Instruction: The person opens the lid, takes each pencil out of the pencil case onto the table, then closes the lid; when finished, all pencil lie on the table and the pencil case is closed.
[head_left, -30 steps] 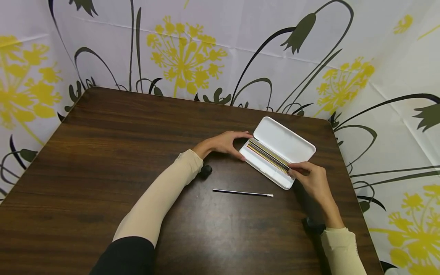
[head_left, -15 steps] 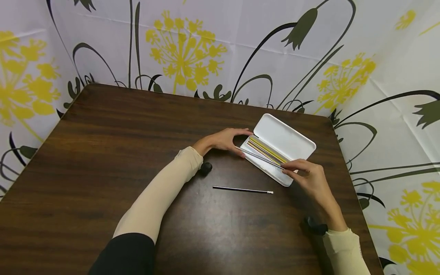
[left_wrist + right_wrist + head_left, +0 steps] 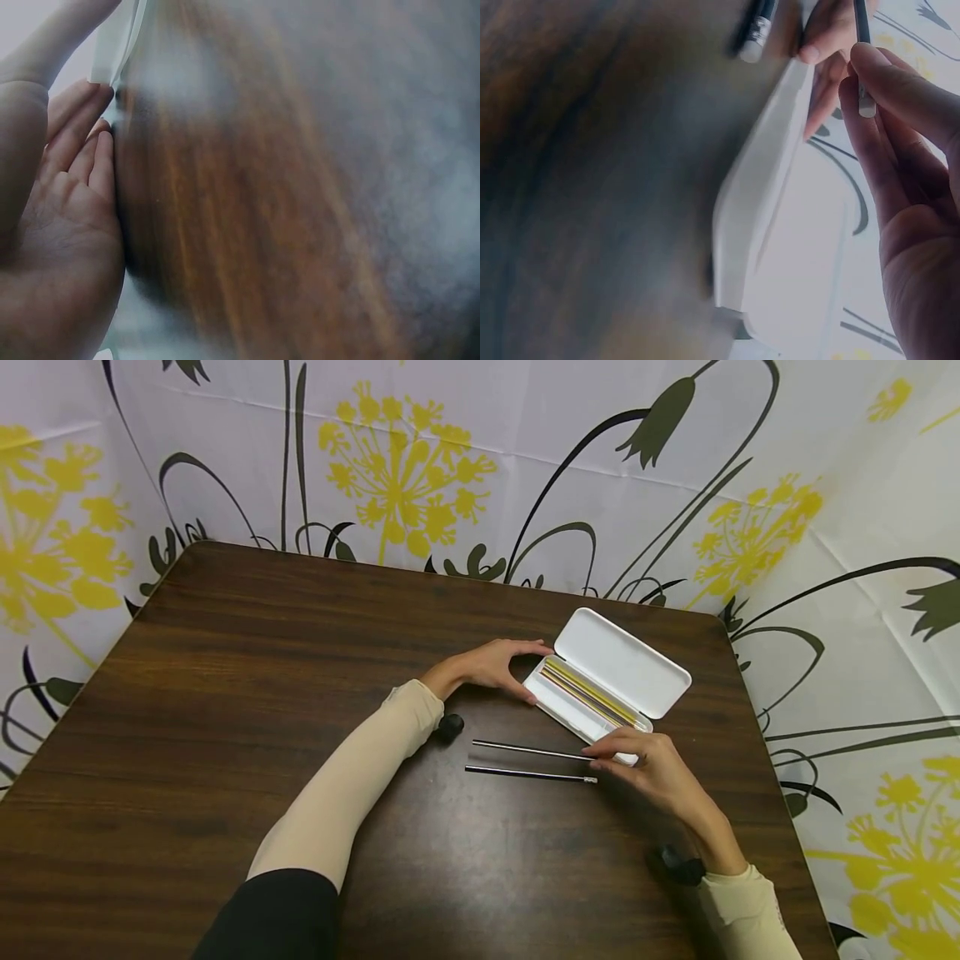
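dark wood table (image 3: 225,710) fills the head view, with a flowered white curtain (image 3: 420,460) hung behind it. a white pencil case (image 3: 600,687) lies open near the far right corner, its lid folded back, and a row of yellow and dark pencils (image 3: 588,693) lies in its tray. the left hand (image 3: 491,668) curls around the case's left end, thumb and fingers on it. the right hand (image 3: 645,764) pinches the end of a grey pencil (image 3: 528,750) just in front of the case; the pencil's shaft lies level, close above or on the table. a black pencil (image 3: 528,774) with a white eraser tip lies on the wood just nearer, parallel and close beside it.

left wrist view: blurred wood grain, the palm and fingers (image 3: 75,150) against the case's white edge (image 3: 120,45).

right wrist view: fingertips (image 3: 885,75) pinch the grey pencil (image 3: 862,45) beside the case's white wall (image 3: 757,195); the black pencil's eraser end (image 3: 754,37) shows at the top.
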`<state>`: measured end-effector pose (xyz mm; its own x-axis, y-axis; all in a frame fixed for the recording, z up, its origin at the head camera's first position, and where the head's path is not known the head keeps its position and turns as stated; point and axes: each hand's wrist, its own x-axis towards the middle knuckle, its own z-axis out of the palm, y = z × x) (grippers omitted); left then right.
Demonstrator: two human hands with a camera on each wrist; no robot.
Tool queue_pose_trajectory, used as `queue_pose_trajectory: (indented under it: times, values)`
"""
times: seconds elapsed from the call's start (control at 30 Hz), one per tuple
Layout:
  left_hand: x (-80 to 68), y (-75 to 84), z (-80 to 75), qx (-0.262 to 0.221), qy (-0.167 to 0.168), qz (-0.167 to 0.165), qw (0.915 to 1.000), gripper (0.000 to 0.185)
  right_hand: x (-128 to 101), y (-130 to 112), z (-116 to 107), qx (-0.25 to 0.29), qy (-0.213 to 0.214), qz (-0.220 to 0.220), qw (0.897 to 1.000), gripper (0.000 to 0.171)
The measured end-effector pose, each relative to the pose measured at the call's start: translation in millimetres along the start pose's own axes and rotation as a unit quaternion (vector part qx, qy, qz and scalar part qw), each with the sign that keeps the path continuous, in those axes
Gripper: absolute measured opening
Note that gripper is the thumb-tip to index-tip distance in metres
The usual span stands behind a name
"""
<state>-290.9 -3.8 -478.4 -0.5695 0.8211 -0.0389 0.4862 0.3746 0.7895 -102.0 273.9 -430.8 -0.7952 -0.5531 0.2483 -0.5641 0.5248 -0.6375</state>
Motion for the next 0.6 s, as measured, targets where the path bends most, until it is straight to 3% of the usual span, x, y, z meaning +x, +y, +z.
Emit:
queue_pose_trajectory:
  times: [0.27, 0.6]
  values:
    - [-0.7, 1.3, 0.2, -0.002, 0.002, -0.001, 1.0000, 0.092, 1, 11, 14, -0.019, -0.023, -0.051, 0.998, 0.028]
    - [-1.5, 0.6, 0.0, -0.002, 0.003, -0.002, 1.0000, 0.092, 2, 16, 25, -0.025, -0.036, -0.057, 0.997, 0.025]
